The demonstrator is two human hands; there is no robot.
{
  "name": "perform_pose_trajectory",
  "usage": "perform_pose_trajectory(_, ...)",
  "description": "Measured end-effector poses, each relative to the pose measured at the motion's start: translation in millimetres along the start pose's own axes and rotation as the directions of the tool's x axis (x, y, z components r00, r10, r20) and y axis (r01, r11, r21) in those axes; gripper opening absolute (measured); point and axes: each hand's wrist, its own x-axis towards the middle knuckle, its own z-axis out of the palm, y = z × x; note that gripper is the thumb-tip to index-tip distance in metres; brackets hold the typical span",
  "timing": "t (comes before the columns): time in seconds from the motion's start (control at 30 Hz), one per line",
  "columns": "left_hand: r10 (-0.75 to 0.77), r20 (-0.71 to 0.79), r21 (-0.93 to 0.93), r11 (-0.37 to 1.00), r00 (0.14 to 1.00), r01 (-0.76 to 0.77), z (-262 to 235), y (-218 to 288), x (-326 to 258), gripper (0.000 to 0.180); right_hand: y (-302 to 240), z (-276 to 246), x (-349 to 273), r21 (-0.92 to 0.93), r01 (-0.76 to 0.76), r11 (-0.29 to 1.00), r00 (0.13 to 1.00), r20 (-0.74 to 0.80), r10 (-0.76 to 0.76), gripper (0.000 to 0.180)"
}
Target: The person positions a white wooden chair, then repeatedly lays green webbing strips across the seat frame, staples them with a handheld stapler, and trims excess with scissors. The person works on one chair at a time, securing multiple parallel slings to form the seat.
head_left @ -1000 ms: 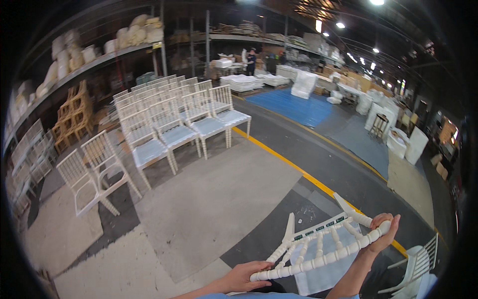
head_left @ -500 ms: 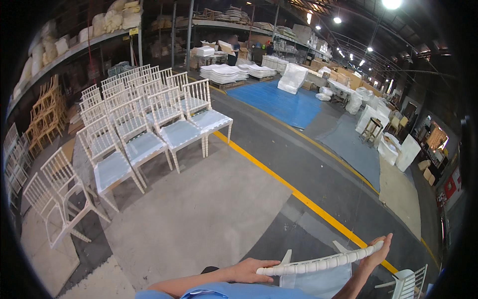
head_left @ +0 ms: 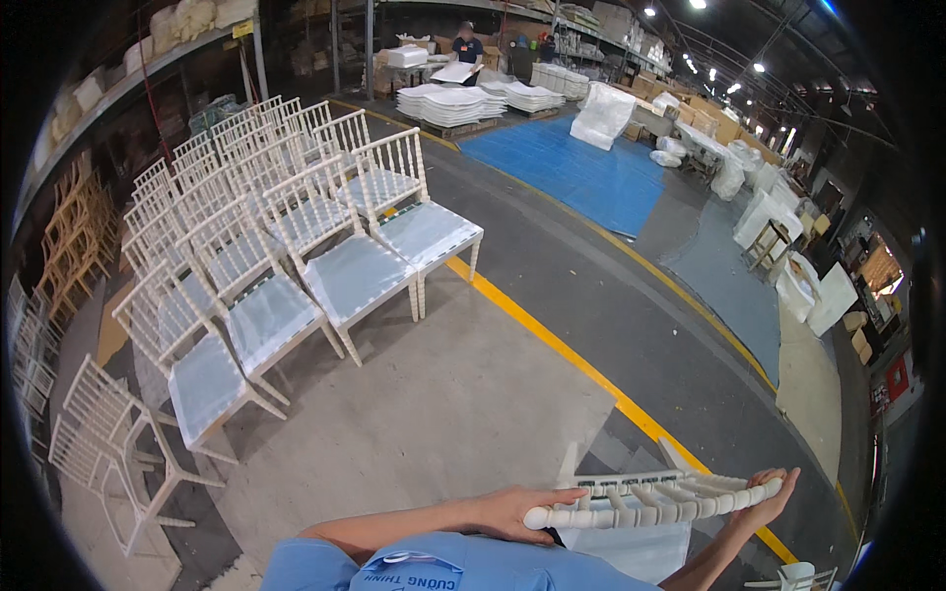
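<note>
The person's hands are apart, each clamped on one end of the same rail: the left hand [head_left: 514, 512] on the left end, its thumb laid along the top, and the right hand [head_left: 769, 497] on the right end, fingers curled around it.

Between them is a white chair with a turned, spindled back [head_left: 650, 514], just in front of the person's light-blue shirt [head_left: 414, 566], at the lower right of the view. Its top rail is thick and rounded, ringed with bead-like swellings, and bends in a slight curve. Short knobbed spindles run from it toward a lower rail marked with small dark green patches. Two pale, tapering legs stick out beyond that rail, and a flat, whitish seat shows below the back. Whether the chair touches the floor cannot be told.

To the left, rows of white chairs with pale blue-white seats [head_left: 357, 279] stand on the grey concrete floor [head_left: 424, 394]; nearer are two seatless off-white chair frames [head_left: 171, 480]. A yellow painted line [head_left: 562, 347] crosses the floor. Farther off, a co-worker in dark clothing [head_left: 467, 54] handles a white sheet [head_left: 453, 72].
</note>
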Motion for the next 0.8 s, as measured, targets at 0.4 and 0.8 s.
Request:
perform_pose_trajectory(0.4, -0.081, -0.293, -0.102, 0.993, 0.953, 0.053, -305.4, -62.5, 35.0, 0.075, 275.7, 361.4, 84.1, 0.026, -0.26, 0.965, 0.94, 0.238, 0.246, 0.057)
perform_pose_trajectory(0.8, -0.244, -0.661, -0.2, 0.969, 0.71, 0.147, -547.7, -137.7, 43.0, 0.074, 539.5, 738.3, 88.0, -0.094, -0.543, 0.834, 0.685, 0.525, 0.505, 0.056)
